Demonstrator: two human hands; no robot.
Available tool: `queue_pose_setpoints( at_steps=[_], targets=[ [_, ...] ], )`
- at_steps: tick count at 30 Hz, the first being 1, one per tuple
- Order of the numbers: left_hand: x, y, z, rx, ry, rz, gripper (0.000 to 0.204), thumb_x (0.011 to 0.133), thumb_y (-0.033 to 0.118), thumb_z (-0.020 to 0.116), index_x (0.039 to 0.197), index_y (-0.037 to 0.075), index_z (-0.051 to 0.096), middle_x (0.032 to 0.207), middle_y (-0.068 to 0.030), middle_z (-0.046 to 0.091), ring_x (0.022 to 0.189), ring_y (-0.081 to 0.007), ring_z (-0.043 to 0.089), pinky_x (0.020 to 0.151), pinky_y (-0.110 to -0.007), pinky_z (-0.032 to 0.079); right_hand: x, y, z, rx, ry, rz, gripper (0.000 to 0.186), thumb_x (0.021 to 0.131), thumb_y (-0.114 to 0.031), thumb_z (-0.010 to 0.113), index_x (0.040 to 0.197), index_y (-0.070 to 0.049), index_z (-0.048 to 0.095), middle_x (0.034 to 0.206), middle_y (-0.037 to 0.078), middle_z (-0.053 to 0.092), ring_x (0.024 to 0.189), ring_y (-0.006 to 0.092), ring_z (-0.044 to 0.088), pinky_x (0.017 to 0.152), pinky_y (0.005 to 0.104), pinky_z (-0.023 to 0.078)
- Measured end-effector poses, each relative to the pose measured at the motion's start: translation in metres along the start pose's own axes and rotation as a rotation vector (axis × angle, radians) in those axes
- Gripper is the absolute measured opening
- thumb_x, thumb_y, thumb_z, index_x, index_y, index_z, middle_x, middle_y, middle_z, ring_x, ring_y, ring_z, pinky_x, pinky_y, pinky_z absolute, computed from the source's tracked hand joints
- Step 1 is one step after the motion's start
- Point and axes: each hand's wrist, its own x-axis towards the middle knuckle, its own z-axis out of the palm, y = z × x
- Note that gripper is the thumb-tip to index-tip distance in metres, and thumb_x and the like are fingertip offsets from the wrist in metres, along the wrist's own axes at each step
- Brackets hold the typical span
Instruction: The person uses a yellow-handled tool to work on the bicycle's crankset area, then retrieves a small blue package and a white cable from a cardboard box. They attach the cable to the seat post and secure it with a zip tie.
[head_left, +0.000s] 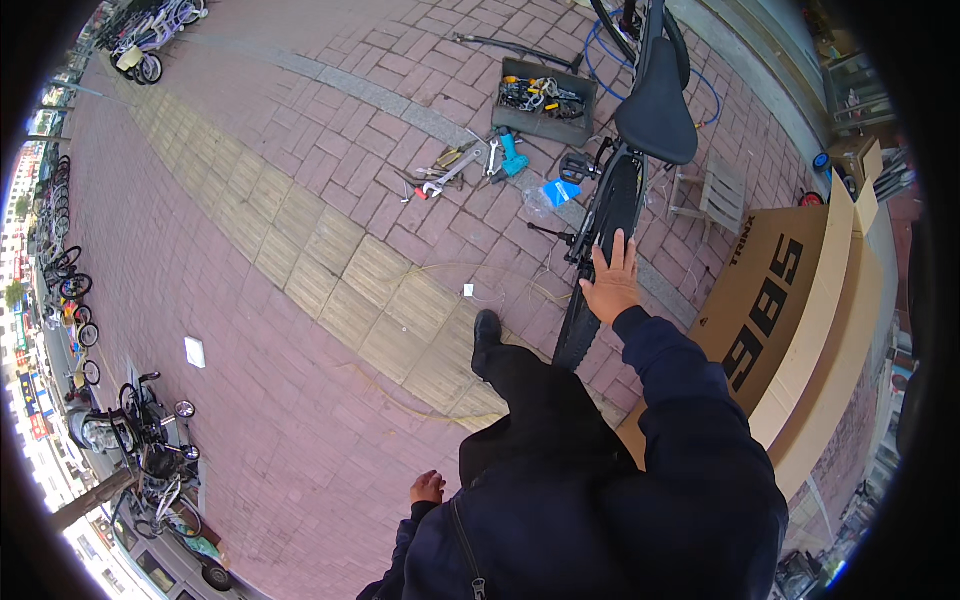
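Observation:
My right hand reaches forward with its fingers spread and lies over the rear tire of a bicycle, gripping nothing. The black saddle sits beyond the hand, and a pedal shows left of the wheel. A kickstand sticks out to the left of the wheel. Low at my left side, my left hand hangs with its fingers curled in, and no object shows in it. The bicycle's front end is cut off at the top edge.
An open toolbox, a teal power drill and an adjustable wrench lie ahead on the brick paving. Right of the bicycle are a small wooden stool and a large cardboard box. Parked bicycles line the left.

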Motion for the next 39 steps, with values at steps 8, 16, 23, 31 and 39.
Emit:
queue_pose_setpoints(
  at_steps=[8, 16, 23, 31, 39],
  targets=[
    [0.054, 0.227, 0.015, 0.778, 0.121, 0.327, 0.044, 0.086, 0.029, 0.067, 0.115, -0.003, 0.07, 0.107, -0.0228, 0.072, 0.102, -0.0362, 0.069, 0.093, -0.042, 0.053, -0.001, -0.007, -0.01, 0.023, -0.008, 0.044, 0.073, 0.086, -0.03, 0.073, 0.149, -0.009, 0.042, 0.163, 0.027, 0.001, 0.147, 0.0538, 0.01, 0.117, 0.0623, 0.019],
    [0.148, 0.402, 0.062, 1.045, -0.023, 0.472, 0.05, 0.084, 0.033, 0.07, 0.12, -0.002, 0.066, 0.119, -0.0237, 0.068, 0.114, -0.0378, 0.063, 0.102, -0.044, 0.048, 0.012, -0.052, -0.007, 0.106, 0.125, 0.022, 0.06, 0.081, -0.025, 0.072, 0.134, -0.002, 0.054, 0.157, 0.026, 0.025, 0.147, 0.0454, 0.02, 0.117, 0.0625, 0.018],
    [0.262, 0.535, 0.147, 1.279, -0.231, 0.78, 0.069, 0.083, 0.03, 0.073, 0.139, -0.001, 0.048, 0.139, -0.0257, 0.052, 0.129, -0.0418, 0.05, 0.107, -0.046, 0.043, 0.125, -0.105, 0.114, 0.841, -0.103, 0.475, 0.057, 0.082, -0.028, 0.071, 0.127, 0.003, 0.054, 0.123, 0.028, 0.062, 0.117, 0.0433, 0.059, 0.1, 0.0471, 0.047],
    [0.281, 0.596, 0.163, 1.253, -0.344, 0.833, 0.064, 0.076, 0.019, 0.074, 0.132, -0.003, 0.053, 0.133, -0.0257, 0.056, 0.123, -0.0419, 0.054, 0.104, -0.049, 0.045, 0.36, -0.023, 0.341, 0.561, -0.095, 0.734, 0.075, 0.077, -0.037, 0.079, 0.131, 0.005, 0.048, 0.117, 0.029, 0.064, 0.111, 0.0444, 0.062, 0.095, 0.0467, 0.051],
    [0.278, 0.65, 0.208, 1.423, -0.315, 1.004, 0.06, 0.08, 0.024, 0.074, 0.131, -0.002, 0.056, 0.124, -0.0247, 0.063, 0.113, -0.0443, 0.06, 0.1, -0.051, 0.048, 0.461, 0.074, 0.414, 0.226, -0.191, 0.704, 0.123, 0.069, -0.042, 0.089, 0.159, -0.009, 0.011, 0.161, 0.032, 0.007, 0.144, 0.0568, 0.022, 0.111, 0.0622, 0.035]
  ],
)
